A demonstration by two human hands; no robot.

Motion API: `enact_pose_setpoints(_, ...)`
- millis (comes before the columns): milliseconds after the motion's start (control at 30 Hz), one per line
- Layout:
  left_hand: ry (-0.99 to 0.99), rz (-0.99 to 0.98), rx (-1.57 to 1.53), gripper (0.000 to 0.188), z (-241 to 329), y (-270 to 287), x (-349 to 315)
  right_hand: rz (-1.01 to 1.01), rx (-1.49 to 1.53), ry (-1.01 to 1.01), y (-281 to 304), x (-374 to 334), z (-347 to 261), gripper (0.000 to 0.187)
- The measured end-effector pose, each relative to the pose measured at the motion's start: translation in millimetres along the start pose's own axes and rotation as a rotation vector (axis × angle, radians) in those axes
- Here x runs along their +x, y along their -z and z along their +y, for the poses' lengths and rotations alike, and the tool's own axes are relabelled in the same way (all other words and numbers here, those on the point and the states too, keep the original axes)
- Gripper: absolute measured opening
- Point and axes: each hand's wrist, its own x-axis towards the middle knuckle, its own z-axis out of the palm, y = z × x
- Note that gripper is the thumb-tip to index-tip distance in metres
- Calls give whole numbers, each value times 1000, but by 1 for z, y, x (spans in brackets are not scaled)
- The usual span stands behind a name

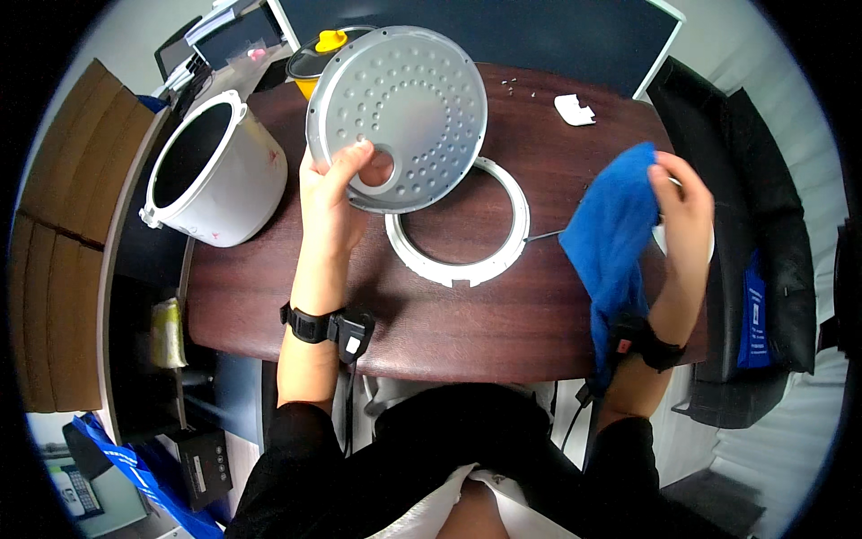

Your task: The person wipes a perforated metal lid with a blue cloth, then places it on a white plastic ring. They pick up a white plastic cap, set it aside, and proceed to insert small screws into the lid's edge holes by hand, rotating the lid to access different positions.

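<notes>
My left hand (332, 193) grips a round grey metal lid plate (413, 117) near its round hole, with the thumb on the dimpled face. The plate is tilted up above the table. In my right hand (687, 211) is a blue cloth (611, 225), pinched at its upper edge and hanging down toward my wrist. Below the plate lies a white ring (523, 216) on the table, its far-left part hidden by the plate. A thin metal shaft (543, 235) runs from under the cloth to the ring. A white rounded thing (660, 239) is mostly hidden behind my right hand.
A white cooker-like pot body (238, 184) stands tilted at the left of the dark wooden table (269, 314). A broken-looking white piece (573, 110) and several tiny parts (509, 88) lie at the back. Behind the plate is a container with a yellow knob (331, 40).
</notes>
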Motion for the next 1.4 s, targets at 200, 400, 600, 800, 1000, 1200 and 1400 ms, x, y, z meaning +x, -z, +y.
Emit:
enact_pose_setpoints(200,22,-18,-108,38,3,4,4,307,162,-117,90,10,36,28)
enact_pose_setpoints(400,40,-100,36,36,2,13,0,388,-11,-143,165,26,77,27)
enact_pose_setpoints(600,35,-162,63,33,6,8,-4,249,-210,-225,224,68,131,33)
enact_pose_setpoints(800,23,-154,96,33,5,9,-6,-45,-366,-413,173,71,104,29)
enact_pose_setpoints(1000,83,-250,248,35,11,14,-10,-80,-282,-329,93,71,64,35)
enact_pose_setpoints(1200,47,-385,469,23,19,1,-17,-515,173,-455,-21,57,-27,69)
enact_pose_setpoints(1400,8,-610,492,30,12,-2,-12,-889,218,-597,-98,46,-23,62)
